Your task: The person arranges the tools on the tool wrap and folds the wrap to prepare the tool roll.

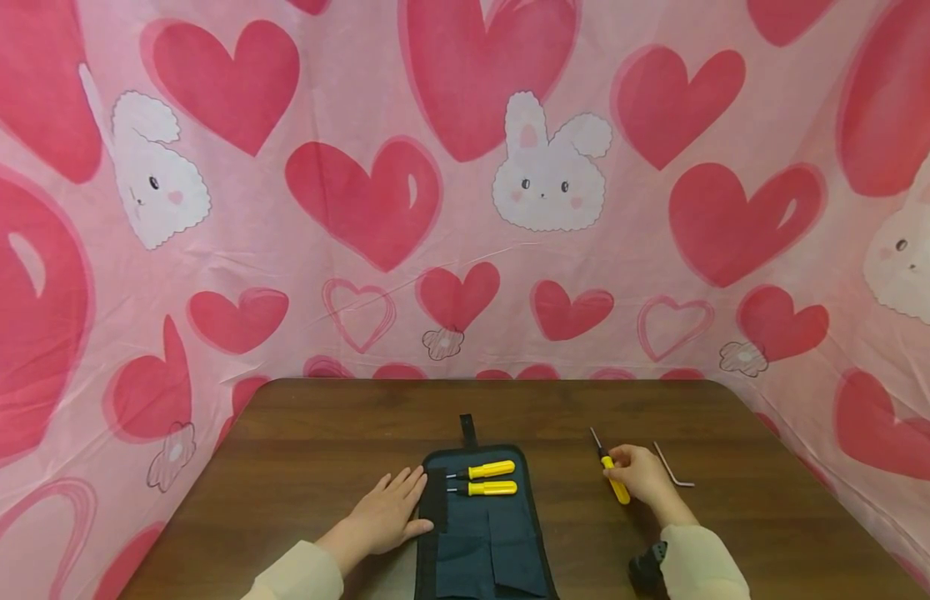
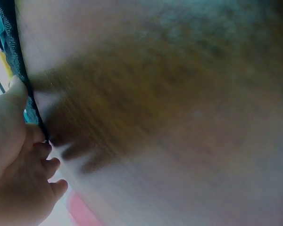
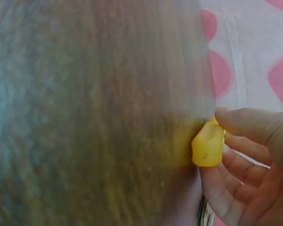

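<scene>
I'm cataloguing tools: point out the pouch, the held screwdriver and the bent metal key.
Pouch (image 1: 471,522): head view, on its inner fabric.
Held screwdriver (image 1: 620,492): head view, on its yellow handle.
Bent metal key (image 1: 666,464): head view, on its longer arm.

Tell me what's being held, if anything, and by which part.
The right hand holds a screwdriver by its yellow handle; the left hand touches the pouch.

R hand (image 3: 264,188) is pinching a yellow handle (image 3: 207,148), blunt end facing wristward, nr the brown counter (image 3: 99,117); pink/wht cloth (image 3: 254,56) is showing beyond.
</scene>
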{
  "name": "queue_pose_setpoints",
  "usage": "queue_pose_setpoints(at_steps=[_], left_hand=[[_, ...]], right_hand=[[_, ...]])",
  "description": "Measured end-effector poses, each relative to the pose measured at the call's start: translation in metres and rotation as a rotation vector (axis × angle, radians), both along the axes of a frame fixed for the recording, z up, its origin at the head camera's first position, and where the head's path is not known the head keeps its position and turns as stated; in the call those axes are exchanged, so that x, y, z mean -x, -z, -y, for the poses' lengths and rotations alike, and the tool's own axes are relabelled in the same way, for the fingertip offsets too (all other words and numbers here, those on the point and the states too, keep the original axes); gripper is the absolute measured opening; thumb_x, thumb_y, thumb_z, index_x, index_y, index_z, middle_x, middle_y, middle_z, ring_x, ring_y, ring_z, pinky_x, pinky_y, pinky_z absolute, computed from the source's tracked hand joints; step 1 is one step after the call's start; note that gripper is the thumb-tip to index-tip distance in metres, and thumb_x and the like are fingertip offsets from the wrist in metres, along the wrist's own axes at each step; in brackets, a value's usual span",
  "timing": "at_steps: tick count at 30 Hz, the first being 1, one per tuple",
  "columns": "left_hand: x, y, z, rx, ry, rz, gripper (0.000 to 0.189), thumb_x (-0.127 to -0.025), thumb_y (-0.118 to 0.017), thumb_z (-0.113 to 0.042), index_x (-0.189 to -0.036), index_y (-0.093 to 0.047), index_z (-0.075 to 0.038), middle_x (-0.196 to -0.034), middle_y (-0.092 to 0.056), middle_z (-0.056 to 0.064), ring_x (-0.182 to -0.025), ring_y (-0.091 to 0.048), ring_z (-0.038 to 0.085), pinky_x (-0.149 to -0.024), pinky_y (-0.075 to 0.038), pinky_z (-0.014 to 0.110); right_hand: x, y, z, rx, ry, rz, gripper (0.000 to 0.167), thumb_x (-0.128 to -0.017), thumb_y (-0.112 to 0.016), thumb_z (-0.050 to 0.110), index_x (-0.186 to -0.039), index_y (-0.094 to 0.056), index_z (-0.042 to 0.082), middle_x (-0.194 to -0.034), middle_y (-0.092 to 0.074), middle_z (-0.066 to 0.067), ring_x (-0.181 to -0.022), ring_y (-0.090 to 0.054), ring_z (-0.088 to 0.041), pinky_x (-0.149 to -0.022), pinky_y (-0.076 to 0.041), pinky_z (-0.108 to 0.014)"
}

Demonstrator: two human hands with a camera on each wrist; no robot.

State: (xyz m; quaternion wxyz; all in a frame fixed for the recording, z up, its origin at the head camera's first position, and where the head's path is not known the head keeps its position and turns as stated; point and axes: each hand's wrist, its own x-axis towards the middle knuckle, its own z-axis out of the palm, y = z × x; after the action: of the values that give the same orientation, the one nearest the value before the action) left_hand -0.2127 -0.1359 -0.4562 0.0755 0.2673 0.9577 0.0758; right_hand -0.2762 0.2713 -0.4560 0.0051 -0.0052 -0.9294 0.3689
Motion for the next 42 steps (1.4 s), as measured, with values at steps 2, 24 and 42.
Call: queue_pose_setpoints(at_steps=[2, 24, 42], left_hand=[[0.000, 0.000, 0.000, -0.002, 0.001, -0.002, 0.072, -0.090, -0.048, -0.051, -0.138, -0.037, 0.001, -0.143, -0.033, 0.017, -0.131, -0.028, 0.033, -0.102, -0.024, 0.052], [0.002, 0.004, 0.002, -0.003, 0.013, -0.014, 0.072, -0.090, -0.047, -0.051, -0.139, -0.036, 0.000, -0.144, -0.032, 0.016, -0.132, -0.028, 0.033, -0.102, -0.024, 0.052], [0.001, 0.001, 0.001, 0.011, 0.019, -0.017, 0.071, -0.090, -0.048, -0.050, -0.138, -0.038, 0.001, -0.143, -0.034, 0.017, -0.131, -0.029, 0.033, -0.102, -0.025, 0.051]], right_hand=[[0.000, 0.000, 0.000, -0.002, 0.003, 0.005, 0.030, -0.077, -0.071, 0.003, -0.101, -0.060, -0.011, -0.078, -0.056, -0.008, -0.067, -0.053, -0.019, -0.055, -0.050, -0.031], [-0.002, -0.011, 0.007, -0.002, -0.031, -0.048, 0.021, -0.081, -0.063, -0.002, -0.100, -0.063, -0.012, -0.091, -0.064, -0.022, -0.079, -0.061, -0.029, -0.066, -0.052, -0.039], [-0.013, -0.032, 0.039, 0.064, -0.153, -0.141, 0.023, -0.081, -0.065, -0.003, -0.104, -0.066, -0.004, -0.092, -0.064, -0.011, -0.085, -0.059, -0.025, -0.068, -0.051, -0.035]])
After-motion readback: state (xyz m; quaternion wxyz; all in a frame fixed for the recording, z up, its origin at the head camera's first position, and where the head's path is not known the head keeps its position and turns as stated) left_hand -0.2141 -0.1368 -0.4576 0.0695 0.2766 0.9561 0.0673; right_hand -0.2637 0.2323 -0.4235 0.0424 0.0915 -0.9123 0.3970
